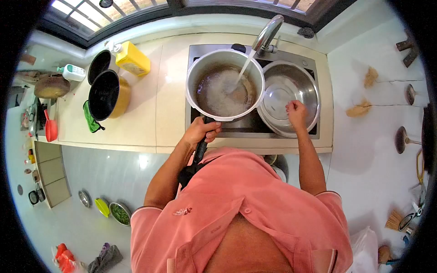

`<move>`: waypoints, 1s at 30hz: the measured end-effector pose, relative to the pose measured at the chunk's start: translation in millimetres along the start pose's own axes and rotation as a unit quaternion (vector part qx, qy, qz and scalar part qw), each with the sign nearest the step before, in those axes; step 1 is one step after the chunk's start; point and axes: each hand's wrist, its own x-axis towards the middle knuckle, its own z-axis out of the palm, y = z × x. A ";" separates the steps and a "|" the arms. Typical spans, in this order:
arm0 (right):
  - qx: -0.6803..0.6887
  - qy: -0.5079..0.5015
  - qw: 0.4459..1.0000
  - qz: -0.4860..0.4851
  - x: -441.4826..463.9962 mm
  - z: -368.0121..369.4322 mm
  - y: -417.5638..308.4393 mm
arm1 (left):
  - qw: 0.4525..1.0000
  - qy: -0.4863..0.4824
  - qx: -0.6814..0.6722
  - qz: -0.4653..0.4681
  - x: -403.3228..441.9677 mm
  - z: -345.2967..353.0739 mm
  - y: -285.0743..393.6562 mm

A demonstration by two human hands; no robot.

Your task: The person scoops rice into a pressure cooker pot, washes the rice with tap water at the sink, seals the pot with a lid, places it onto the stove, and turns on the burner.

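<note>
- Step, my read: running water into the big silver pot (191,82). Pot's over the left part of the sink (291,55), right under the faucet (268,34).
- left grip (200,131): wrapped round the long black handle (200,149), up near the pot wall. Good spot, should give better control than the far end.
- right grip (296,111): over the steel basin (301,82), fingers curled in. Can't tell if anything's in them, or if they touch the basin.
- Stream (244,70) lands inside the pot, right of centre. Aim's fine; too near the rim would likely splash.
- Murky water (218,95) in the pot. Watch the level: more water, more weight on one wrist.
- short black handle (238,47) on the pot's far side, looks like. Any tilt or lift would go safer with right grip there.
- Can't see what the pot's base rests on. Check support before easing off.
- Basin's just beside the pot; swinging right could knock it.
- Gold pot (120,98) and yellow bottle (134,59) stand well left on the surface (170,91), out of the way.
</note>
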 end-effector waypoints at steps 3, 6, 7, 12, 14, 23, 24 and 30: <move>-0.038 0.004 0.998 -0.043 31.6 0.7 2.1 | 0.999 0.029 0.027 0.004 0.5 2.6 -3.3; -0.022 0.003 0.999 -0.040 60.1 3.4 -8.9 | 0.996 0.064 0.058 0.019 -0.8 9.5 -2.8; -0.025 0.006 0.999 -0.045 68.0 3.7 -16.4 | 0.994 0.076 0.068 0.027 -2.0 11.4 -2.0; -0.064 0.028 0.995 -0.073 119.1 17.3 -30.6 | 0.993 0.075 0.088 0.035 -2.2 11.8 1.7; -0.108 0.027 0.989 -0.100 132.9 19.6 -47.5 | 0.991 0.081 0.102 0.036 -2.1 13.6 4.9; -0.183 -0.001 0.979 -0.095 188.5 39.3 -81.8 | 0.986 0.113 0.119 0.011 0.5 21.9 1.5; -0.190 -0.003 0.977 -0.096 192.0 40.1 -82.2 | 0.986 0.114 0.120 0.011 2.3 21.5 -0.9; -0.208 -0.014 0.971 -0.120 204.6 48.2 -85.1 | 0.990 0.113 0.089 0.002 5.0 17.5 -6.6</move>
